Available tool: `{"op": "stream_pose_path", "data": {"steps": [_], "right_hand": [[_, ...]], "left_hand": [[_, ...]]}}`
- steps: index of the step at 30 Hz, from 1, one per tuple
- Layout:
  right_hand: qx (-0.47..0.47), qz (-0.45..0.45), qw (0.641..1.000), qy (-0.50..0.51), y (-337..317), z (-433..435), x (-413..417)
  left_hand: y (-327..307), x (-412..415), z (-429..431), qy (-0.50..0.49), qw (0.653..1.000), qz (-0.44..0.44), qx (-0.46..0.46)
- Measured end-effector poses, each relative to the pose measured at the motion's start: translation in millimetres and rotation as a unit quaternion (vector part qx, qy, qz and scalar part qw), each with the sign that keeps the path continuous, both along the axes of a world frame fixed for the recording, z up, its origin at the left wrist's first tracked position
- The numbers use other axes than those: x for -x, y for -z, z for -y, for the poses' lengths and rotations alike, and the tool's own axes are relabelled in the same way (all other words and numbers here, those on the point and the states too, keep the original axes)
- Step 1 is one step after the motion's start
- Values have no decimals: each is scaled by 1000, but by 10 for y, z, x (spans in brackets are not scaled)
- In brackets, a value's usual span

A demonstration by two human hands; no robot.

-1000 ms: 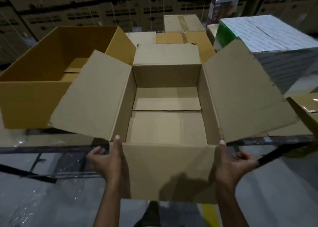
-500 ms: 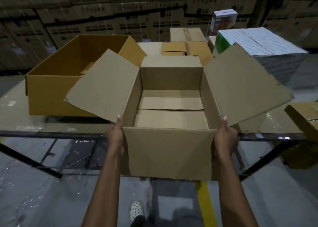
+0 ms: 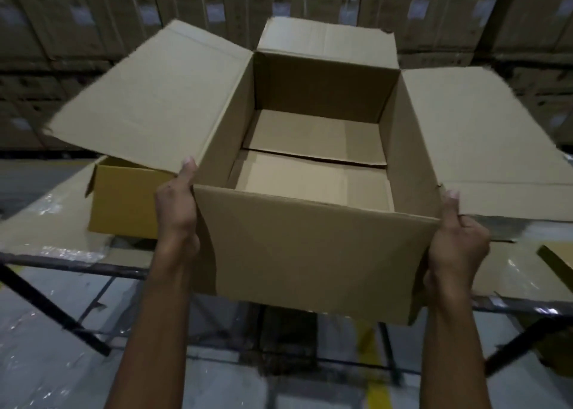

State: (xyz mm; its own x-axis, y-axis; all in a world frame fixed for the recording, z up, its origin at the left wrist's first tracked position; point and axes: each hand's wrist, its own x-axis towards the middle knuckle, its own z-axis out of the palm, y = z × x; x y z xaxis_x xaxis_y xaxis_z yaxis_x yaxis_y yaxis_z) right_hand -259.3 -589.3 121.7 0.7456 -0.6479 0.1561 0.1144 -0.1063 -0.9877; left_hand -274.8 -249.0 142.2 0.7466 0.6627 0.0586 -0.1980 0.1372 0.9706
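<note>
Seen from above, a large plain brown cardboard box (image 3: 310, 253) fills the middle of the view, with all four top flaps folded outward. Inside, only the two bottom flaps show; they meet in a seam that runs from 9 to 3 o'clock. Two bare forearms reach up from 6 o'clock.

The left hand (image 3: 176, 210) holds the box's near corner at 8 o'clock. Its thumb points up along the corner edge under the wide left flap. Its grip is clamped on the box, with the fingers hidden behind the side wall. The right hand (image 3: 455, 241) holds the near corner at 4 o'clock in the same way, thumb upright, fingers curled round the side wall, grip clamped on the box.

The box's near wall overlaps the front edge of a film-covered worktop (image 3: 46, 222) on black metal legs (image 3: 52, 309). It cannot be told whether the base rests there.

At 9 o'clock a smaller yellow cardboard box (image 3: 124, 204) sits on the worktop, partly under the left flap. At 12 o'clock stands a dim wall of stacked brown cartons (image 3: 93, 21). At 6 o'clock lies a grey floor (image 3: 31, 362) with a yellow painted stripe (image 3: 376, 390).
</note>
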Motion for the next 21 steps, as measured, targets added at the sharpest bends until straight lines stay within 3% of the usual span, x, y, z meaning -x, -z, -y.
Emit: {"op": "stream_pose_path", "data": {"steps": [6, 21], "right_hand": [[-8, 32, 998, -56, -115, -949, -328], [-23, 26, 994, -100, -48, -3110, -926]], "left_hand": [[-347, -46, -895, -36, 999, 29, 12], [-320, -559, -3036, -32, 998, 21, 46]]}}
